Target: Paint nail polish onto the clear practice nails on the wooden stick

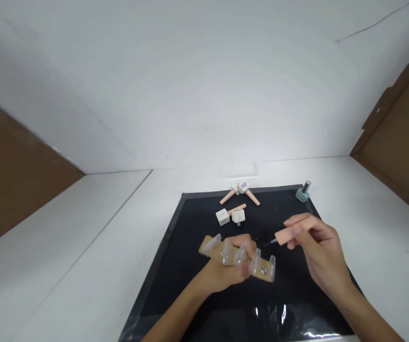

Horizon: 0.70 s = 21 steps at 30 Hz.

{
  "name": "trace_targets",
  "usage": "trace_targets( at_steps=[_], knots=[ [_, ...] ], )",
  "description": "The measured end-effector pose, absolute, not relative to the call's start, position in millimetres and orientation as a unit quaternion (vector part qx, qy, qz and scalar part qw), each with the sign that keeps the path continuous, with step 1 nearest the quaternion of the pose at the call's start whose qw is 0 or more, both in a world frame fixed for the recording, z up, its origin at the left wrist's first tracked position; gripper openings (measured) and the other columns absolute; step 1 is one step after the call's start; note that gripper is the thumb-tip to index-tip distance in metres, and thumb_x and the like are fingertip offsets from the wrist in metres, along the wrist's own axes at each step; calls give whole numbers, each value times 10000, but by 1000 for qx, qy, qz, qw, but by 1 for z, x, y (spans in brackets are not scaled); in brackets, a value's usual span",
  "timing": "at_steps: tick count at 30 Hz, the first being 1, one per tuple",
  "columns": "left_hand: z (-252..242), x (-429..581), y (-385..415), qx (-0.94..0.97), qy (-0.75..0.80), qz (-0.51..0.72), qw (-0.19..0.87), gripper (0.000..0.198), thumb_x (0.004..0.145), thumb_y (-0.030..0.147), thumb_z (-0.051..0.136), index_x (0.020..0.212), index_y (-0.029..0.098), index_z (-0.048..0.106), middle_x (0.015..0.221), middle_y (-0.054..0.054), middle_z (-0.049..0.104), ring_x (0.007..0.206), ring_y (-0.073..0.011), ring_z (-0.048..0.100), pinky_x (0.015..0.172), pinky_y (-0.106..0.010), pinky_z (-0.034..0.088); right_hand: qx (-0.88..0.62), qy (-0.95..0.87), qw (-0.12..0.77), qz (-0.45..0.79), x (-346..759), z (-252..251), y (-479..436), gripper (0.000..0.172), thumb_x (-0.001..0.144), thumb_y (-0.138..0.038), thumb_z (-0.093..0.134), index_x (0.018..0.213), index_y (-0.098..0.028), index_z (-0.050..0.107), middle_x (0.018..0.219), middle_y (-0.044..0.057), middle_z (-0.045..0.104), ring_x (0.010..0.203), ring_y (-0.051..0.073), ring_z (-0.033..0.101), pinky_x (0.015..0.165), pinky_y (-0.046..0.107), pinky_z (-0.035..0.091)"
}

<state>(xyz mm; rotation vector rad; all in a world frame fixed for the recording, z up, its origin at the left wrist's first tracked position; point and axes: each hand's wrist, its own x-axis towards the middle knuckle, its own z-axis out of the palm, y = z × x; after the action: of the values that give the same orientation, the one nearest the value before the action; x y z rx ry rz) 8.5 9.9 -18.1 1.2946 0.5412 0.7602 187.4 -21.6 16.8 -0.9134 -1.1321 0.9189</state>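
My left hand (222, 275) is closed around a tan strip (207, 244) that carries several clear false nails (240, 255) standing up in a row. In my right hand (318, 251) is the peach cap of a nail polish brush (285, 235), pinched between thumb and fingers. Its dark bristles point left, close to the nails at the strip's right end; whether they touch I cannot tell. Beyond my left hand lie white nail polish bottles (238, 216) with peach caps, several of them on their sides.
A black mat (176, 247) with shiny taped edges covers the white table (83, 266). At its far right corner sits a teal nail polish bottle (302, 195) with a dark cap. A clear flat piece (240, 170) lies behind the mat. Brown panels (400, 123) flank both sides.
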Motion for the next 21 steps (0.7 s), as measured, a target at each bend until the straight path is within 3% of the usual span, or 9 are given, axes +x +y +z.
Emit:
trace_targets(
  at_steps=[5,8,11,17,21],
  knots=[
    [-16,14,9,418,266,355,793,462,577,432,758,557,173,376,444,105,338,346,2,192,329,-133,164,-378,-492,631,466,190,22,-20,103,696,-353,758,740,-265,727,673,-17,704,552,90,631,529,169,531],
    [-12,16,8,375,279,350,811,476,504,411,798,537,157,396,434,101,358,342,16,182,312,-109,131,-401,-513,607,455,187,22,-24,144,678,-307,774,802,-264,714,724,-10,714,598,115,649,538,188,533],
    [-10,16,8,358,280,339,824,457,474,366,801,512,153,398,407,104,347,324,21,178,295,-100,128,-403,-552,603,411,184,20,-29,70,736,-280,726,795,-257,696,725,-6,707,643,135,651,581,215,532],
    [-11,16,8,365,262,309,838,365,511,238,749,489,150,396,407,96,360,308,18,204,281,-101,145,-359,-658,571,335,180,23,-31,45,784,-226,672,828,-236,676,690,18,686,604,149,593,513,254,483],
    [-14,15,7,373,244,304,842,364,511,266,757,502,150,411,412,92,370,310,14,212,281,-107,149,-348,-698,568,265,179,27,-28,80,783,-156,656,807,-231,668,652,6,676,570,140,563,497,260,453]
  ],
)
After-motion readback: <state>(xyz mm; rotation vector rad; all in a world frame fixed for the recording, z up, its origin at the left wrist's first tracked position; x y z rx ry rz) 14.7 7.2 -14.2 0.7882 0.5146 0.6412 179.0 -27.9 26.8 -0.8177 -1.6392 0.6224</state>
